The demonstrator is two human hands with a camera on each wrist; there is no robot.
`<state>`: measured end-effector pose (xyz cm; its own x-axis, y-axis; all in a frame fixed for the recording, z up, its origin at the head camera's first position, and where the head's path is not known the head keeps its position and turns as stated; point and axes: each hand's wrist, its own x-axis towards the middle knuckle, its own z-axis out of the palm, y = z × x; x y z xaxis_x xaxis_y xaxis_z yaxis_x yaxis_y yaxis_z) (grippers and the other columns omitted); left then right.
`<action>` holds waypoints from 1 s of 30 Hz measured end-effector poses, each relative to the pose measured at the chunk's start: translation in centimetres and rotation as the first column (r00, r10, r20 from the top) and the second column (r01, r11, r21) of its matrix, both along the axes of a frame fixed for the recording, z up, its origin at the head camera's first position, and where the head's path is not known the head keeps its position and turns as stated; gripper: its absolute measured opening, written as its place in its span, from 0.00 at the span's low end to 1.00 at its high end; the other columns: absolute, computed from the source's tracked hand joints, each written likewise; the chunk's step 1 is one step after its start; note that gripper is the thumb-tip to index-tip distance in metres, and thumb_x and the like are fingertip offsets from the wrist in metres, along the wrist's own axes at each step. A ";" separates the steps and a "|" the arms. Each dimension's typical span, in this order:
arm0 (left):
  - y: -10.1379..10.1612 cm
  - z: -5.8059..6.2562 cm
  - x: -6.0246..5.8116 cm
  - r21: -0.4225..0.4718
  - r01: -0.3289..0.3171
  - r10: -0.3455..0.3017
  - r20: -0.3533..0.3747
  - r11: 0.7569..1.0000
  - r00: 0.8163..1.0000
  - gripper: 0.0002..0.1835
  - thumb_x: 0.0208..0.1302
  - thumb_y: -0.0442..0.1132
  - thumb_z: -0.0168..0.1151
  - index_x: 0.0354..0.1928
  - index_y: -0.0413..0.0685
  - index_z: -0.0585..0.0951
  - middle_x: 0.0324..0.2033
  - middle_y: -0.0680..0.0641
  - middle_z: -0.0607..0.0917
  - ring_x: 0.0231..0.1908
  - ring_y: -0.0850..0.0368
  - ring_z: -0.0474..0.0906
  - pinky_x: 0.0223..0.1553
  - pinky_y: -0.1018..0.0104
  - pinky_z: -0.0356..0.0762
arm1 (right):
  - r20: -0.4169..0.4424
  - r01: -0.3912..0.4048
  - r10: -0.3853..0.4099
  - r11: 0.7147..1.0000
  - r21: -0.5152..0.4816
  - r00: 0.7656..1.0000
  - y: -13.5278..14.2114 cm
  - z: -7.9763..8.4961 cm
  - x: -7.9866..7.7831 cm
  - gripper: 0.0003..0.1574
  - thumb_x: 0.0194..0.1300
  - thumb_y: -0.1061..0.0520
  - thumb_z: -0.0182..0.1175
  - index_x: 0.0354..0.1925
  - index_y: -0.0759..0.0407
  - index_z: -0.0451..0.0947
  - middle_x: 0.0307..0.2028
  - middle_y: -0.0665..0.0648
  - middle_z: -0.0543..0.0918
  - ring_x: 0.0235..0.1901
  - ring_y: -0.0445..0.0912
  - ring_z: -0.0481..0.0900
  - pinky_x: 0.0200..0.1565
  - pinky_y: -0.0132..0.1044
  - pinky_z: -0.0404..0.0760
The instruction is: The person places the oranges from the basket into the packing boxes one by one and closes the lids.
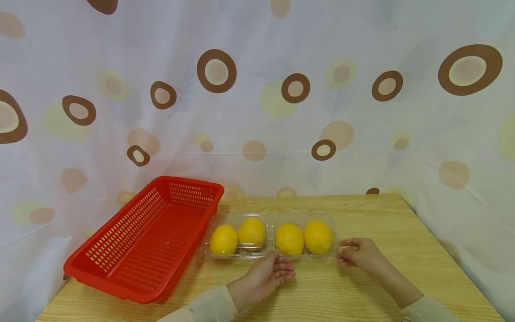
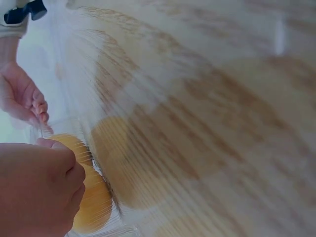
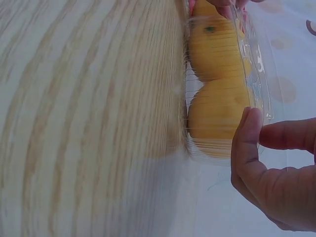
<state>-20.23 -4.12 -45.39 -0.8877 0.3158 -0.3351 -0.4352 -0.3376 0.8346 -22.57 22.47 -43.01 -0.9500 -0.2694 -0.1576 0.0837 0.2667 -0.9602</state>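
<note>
Two clear plastic fruit boxes sit side by side on the wooden table, each with two round yellow-orange fruits inside. In the head view, my left hand (image 1: 263, 278) is at the near left corner of the right box (image 1: 299, 216), its thumb and fingers pinching the front edge. At that box's right end, my right hand (image 1: 360, 256) pinches the near corner between thumb and fingers. The right wrist view shows the right-hand fingers (image 3: 245, 140) on the clear lid edge, beside a fruit (image 3: 219, 108). The left box (image 1: 237, 218) is touched by neither hand's grip.
A red perforated plastic basket (image 1: 161, 237) stands to the left, its right side close to the left box. The wooden table (image 1: 374, 214) extends to the right, and a patterned curtain (image 1: 257, 116) hangs behind it.
</note>
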 end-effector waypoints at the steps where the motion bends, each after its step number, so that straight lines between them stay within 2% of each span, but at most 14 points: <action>1: 0.0 0.0 0.0 0.004 0.001 -0.001 0.000 1.000 1.000 0.23 0.77 0.42 0.34 0.52 0.25 0.69 0.33 0.44 0.77 0.35 0.55 0.75 0.46 0.64 0.77 | 0.003 0.010 -0.010 1.000 0.002 1.000 -0.1 0.0 0.0 0.27 0.68 0.70 0.49 0.57 0.91 0.55 0.35 0.63 0.84 0.32 0.46 0.84 0.37 0.37 0.83; 11: 0.1 0.0 -0.1 0.028 0.007 -0.007 -0.014 1.000 1.000 0.22 0.76 0.42 0.36 0.50 0.26 0.71 0.33 0.45 0.77 0.35 0.56 0.74 0.46 0.66 0.76 | 0.018 0.010 -0.010 1.000 0.007 1.000 0.0 0.6 -0.1 0.28 0.69 0.68 0.50 0.58 0.90 0.55 0.35 0.61 0.84 0.33 0.46 0.84 0.38 0.37 0.83; 16: 0.1 -0.1 -0.3 0.062 0.031 -0.030 -0.017 0.998 0.999 0.20 0.75 0.41 0.37 0.46 0.31 0.74 0.33 0.46 0.77 0.35 0.57 0.74 0.44 0.68 0.76 | 0.018 -0.002 0.002 1.000 0.001 1.000 0.2 0.5 -0.3 0.28 0.69 0.68 0.49 0.58 0.91 0.55 0.36 0.61 0.83 0.33 0.45 0.83 0.39 0.36 0.82; 30: 0.7 -0.5 -0.1 0.010 -0.022 0.023 -0.032 1.000 0.999 0.22 0.76 0.40 0.34 0.47 0.29 0.74 0.32 0.46 0.76 0.33 0.56 0.73 0.42 0.68 0.76 | 0.020 -0.034 0.034 0.999 -0.003 0.999 0.4 0.5 -0.4 0.28 0.69 0.68 0.48 0.58 0.90 0.54 0.35 0.60 0.83 0.33 0.45 0.84 0.39 0.36 0.82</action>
<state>-20.38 -3.45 -45.93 -0.9047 0.2987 -0.3038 -0.4008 -0.3546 0.8448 -22.97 22.85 -42.52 -0.9370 -0.3021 -0.1756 0.0938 0.2667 -0.9592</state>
